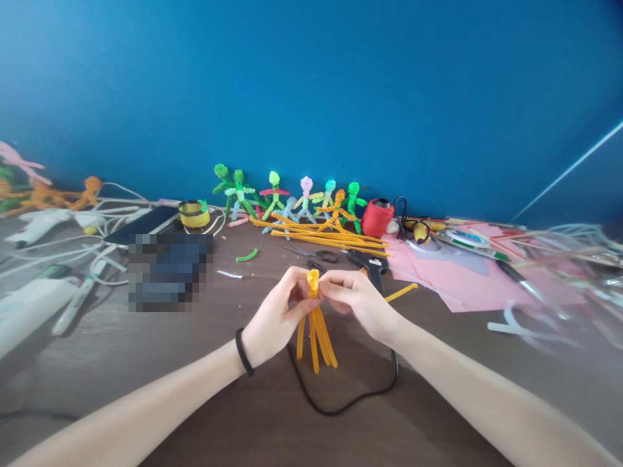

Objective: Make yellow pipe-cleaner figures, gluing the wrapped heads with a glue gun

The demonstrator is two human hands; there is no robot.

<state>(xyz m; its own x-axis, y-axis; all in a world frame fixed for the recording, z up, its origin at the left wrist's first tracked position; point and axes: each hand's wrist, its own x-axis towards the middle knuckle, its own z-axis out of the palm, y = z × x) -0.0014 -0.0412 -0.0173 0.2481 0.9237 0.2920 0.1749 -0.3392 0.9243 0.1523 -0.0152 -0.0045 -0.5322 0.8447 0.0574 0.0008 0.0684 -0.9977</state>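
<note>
Both my hands meet over the middle of the brown table. My left hand and my right hand pinch the looped top of a bundle of orange pipe cleaners, whose loose ends hang down toward the table. A black band sits on my left wrist. Beyond my hands lie a pile of straight orange pipe cleaners and a row of small pipe-cleaner figures along the blue wall.
A black glue gun with its cord lies behind my right hand, scissors beside it. Pink paper sheets, a red spool and clutter fill the right. White cables, a phone and yellow tape lie left.
</note>
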